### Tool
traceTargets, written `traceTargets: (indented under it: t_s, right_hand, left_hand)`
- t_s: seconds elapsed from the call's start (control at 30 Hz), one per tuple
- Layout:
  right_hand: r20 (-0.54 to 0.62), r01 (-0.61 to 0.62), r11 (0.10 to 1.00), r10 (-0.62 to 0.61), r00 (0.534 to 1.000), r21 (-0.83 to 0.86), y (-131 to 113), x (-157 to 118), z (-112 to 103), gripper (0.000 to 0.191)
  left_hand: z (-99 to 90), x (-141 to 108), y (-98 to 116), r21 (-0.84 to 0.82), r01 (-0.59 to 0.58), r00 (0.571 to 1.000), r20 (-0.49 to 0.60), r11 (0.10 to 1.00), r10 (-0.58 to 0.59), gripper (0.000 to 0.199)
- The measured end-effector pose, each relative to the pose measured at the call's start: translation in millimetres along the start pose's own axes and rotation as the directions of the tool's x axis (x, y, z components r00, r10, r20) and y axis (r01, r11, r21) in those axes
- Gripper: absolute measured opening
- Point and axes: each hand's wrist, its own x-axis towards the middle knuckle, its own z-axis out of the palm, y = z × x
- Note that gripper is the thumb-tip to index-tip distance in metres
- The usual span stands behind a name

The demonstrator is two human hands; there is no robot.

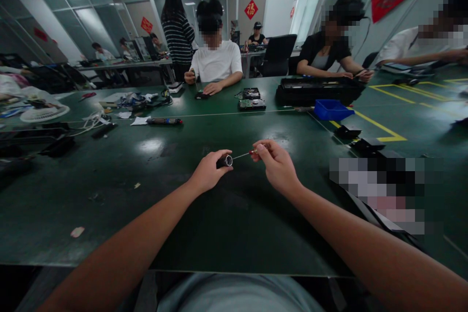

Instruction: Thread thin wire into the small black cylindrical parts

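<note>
My left hand (210,170) is closed around a short black cylinder (224,161), whose round end with a silvery rim faces right. What kind of thing it is I cannot make out for certain. In my right hand (278,163) is a slim screwdriver (241,156) with a reddish handle, pinched between thumb and fingers. Its thin metal shaft points left, and the tip is close to the cylinder's rim; whether they touch is too small to tell. Both hands are just above the green tabletop (234,234).
Across the table lie circuit-board drives (252,104), a long black casing (318,91) and a blue bin (332,109). Black parts (366,146) line the right. A dark tool (164,121), papers and cables (91,122) lie left. A co-worker (217,61) sits opposite.
</note>
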Motion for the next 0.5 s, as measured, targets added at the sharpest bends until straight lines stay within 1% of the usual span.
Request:
traceTargets:
  t_s: [0.1, 0.23, 0.3, 0.37, 0.43, 0.5]
  right_hand:
    - [0.014, -0.014, 1.000, 0.014, 1.000, -0.015, 1, 0, 1, 0.024]
    - [-0.013, -0.021, 0.997, 0.020, 1.000, -0.076, -4, 0, -1, 0.027]
    - [-0.026, -0.047, 0.979, 0.043, 0.999, -0.198, -8, 0, -3, 0.032]
    - [-0.045, -0.071, 0.937, 0.059, 0.997, -0.342, -13, 0, -5, 0.045]
    - [-0.056, -0.058, 0.907, 0.038, 0.998, -0.418, -15, -1, -6, 0.053]
    - [-0.055, -0.032, 0.892, 0.008, 0.998, -0.450, -15, -1, -6, 0.055]
  left_hand:
    - [-1.3, -1, 4, 0.016, -0.031, 0.999, -0.013, 0.999, 0.031, 0.038]
    - [-2.6, -2, 6, 0.035, -0.077, 0.997, -0.028, 0.996, 0.078, 0.037]
    - [-3.3, -3, 6, 0.050, -0.077, 0.996, -0.029, 0.996, 0.079, 0.038]
    - [-3.8, -4, 7, 0.065, -0.073, 0.997, -0.018, 0.995, 0.074, 0.038]
    - [-4.3, -4, 7, 0.076, -0.075, 0.997, -0.011, 0.994, 0.076, 0.038]
    - [-4.5, -5, 8, 0.081, -0.081, 0.997, -0.007, 0.993, 0.082, 0.038]
